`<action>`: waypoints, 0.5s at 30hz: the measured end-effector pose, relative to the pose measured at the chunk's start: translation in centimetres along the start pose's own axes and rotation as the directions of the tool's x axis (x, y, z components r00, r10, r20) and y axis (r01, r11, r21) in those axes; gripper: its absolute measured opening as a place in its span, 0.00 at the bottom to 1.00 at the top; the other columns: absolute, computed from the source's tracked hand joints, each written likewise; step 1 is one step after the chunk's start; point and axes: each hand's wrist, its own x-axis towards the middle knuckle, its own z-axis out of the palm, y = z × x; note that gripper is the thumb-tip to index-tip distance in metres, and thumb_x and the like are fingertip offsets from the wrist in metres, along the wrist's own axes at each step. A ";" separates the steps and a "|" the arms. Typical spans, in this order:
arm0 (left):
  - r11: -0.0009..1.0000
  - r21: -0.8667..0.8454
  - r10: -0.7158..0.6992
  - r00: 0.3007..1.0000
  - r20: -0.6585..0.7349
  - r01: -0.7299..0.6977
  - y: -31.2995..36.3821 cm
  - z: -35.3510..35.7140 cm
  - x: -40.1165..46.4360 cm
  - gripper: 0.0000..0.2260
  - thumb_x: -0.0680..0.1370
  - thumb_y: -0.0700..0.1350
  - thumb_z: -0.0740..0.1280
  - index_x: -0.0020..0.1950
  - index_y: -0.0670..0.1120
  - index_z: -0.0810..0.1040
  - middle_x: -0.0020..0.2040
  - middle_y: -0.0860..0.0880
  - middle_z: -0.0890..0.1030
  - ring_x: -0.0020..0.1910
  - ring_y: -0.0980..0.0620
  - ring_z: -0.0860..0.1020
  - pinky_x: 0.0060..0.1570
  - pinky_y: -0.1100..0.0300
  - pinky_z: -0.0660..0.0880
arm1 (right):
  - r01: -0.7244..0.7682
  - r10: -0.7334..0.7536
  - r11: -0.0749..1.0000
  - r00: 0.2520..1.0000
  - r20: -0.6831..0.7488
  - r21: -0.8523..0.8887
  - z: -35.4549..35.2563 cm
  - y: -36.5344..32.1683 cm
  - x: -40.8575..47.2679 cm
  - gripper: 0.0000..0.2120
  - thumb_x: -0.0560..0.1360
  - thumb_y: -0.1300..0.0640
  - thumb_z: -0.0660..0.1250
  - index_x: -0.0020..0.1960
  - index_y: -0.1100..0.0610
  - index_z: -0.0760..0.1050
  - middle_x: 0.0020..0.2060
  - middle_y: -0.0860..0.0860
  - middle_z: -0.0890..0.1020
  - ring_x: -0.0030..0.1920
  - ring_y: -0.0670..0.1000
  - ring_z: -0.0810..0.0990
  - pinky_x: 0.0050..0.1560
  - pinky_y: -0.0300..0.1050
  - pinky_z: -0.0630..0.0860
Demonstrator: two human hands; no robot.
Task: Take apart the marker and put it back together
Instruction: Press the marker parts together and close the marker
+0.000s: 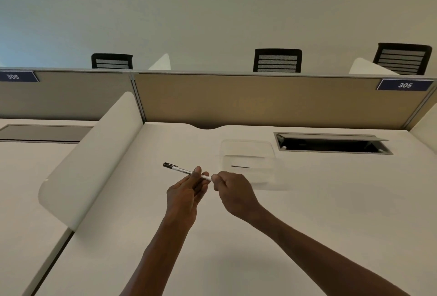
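Observation:
A slim white marker [182, 170] with a black cap at its far left end is held above the white desk [307, 213]. My left hand [186, 191] grips the marker's barrel between thumb and fingers. My right hand [233, 190] is closed around the marker's right end, which is hidden inside the fingers. The two hands almost touch. A thin dark rod [241, 167] lies inside a clear plastic tray [248, 146] just behind my right hand.
A white curved divider [94, 165] borders the desk on the left. An open cable hatch [331, 144] is sunk into the desk at the back right. A tan partition panel [260, 101] closes the back, with black chairs [277, 60] beyond it.

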 end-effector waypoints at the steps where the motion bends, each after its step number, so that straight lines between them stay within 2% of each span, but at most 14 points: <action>1: 1.000 -0.009 -0.002 1.000 -0.002 0.002 -0.1 0.0 0.0 0.07 0.74 0.42 0.75 0.38 0.40 0.86 0.45 0.40 0.87 0.39 0.50 0.85 0.37 0.63 0.81 | -0.119 0.115 0.980 0.993 0.034 0.162 0.0 -0.4 0.1 0.19 0.81 0.52 0.58 0.31 0.54 0.70 0.20 0.44 0.71 0.24 0.43 0.67 0.31 0.43 0.63; 3: 1.000 -0.019 0.001 1.000 -0.002 -0.001 -0.3 0.1 -0.1 0.07 0.74 0.41 0.74 0.37 0.40 0.86 0.44 0.40 0.87 0.39 0.49 0.85 0.36 0.63 0.81 | -0.337 0.308 0.842 0.941 0.138 0.421 -0.3 -0.9 0.1 0.19 0.79 0.54 0.60 0.30 0.54 0.70 0.20 0.44 0.66 0.22 0.44 0.62 0.27 0.41 0.60; 5: 1.000 -0.025 0.010 1.000 0.001 -0.010 -0.5 0.1 -0.2 0.07 0.74 0.41 0.74 0.37 0.40 0.86 0.44 0.40 0.87 0.40 0.49 0.86 0.37 0.63 0.81 | -0.499 0.411 0.640 0.865 0.289 0.584 -0.6 -1.1 -0.1 0.17 0.79 0.56 0.59 0.32 0.56 0.70 0.22 0.47 0.64 0.21 0.45 0.58 0.23 0.38 0.56; 7: 0.999 -0.030 0.023 1.000 0.017 -0.022 -0.7 -0.1 -0.3 0.06 0.74 0.41 0.74 0.40 0.39 0.86 0.44 0.40 0.87 0.41 0.50 0.86 0.38 0.63 0.81 | -0.613 0.448 0.432 0.782 0.433 0.661 -1.0 -1.3 -0.3 0.17 0.80 0.56 0.58 0.33 0.55 0.69 0.22 0.46 0.62 0.20 0.45 0.55 0.20 0.37 0.53; 10: 0.998 -0.032 0.055 0.996 0.073 -0.053 -1.0 -0.3 -0.3 0.07 0.72 0.44 0.73 0.43 0.40 0.86 0.44 0.43 0.87 0.42 0.51 0.85 0.38 0.63 0.81 | -0.715 0.463 0.159 0.663 0.589 0.680 -1.5 -1.5 -0.2 0.17 0.80 0.57 0.57 0.32 0.55 0.69 0.22 0.46 0.61 0.19 0.44 0.54 0.17 0.35 0.52; 12: 0.996 -0.060 0.074 0.990 0.124 -0.067 -1.1 -0.3 -0.1 0.08 0.71 0.45 0.72 0.43 0.41 0.86 0.44 0.44 0.87 0.42 0.52 0.85 0.39 0.63 0.81 | -0.738 0.440 0.048 0.621 0.649 0.673 -1.8 -1.7 -0.2 0.17 0.79 0.58 0.56 0.31 0.55 0.69 0.22 0.46 0.60 0.19 0.44 0.54 0.17 0.34 0.52; 15: 0.989 -0.131 0.088 0.980 0.181 -0.064 -1.2 -0.5 0.3 0.08 0.71 0.44 0.70 0.45 0.40 0.85 0.44 0.43 0.87 0.43 0.50 0.85 0.41 0.61 0.81 | -0.750 0.419 -0.013 0.596 0.685 0.661 -2.0 -1.9 -0.4 0.17 0.78 0.59 0.56 0.31 0.55 0.69 0.23 0.45 0.59 0.19 0.44 0.53 0.16 0.34 0.52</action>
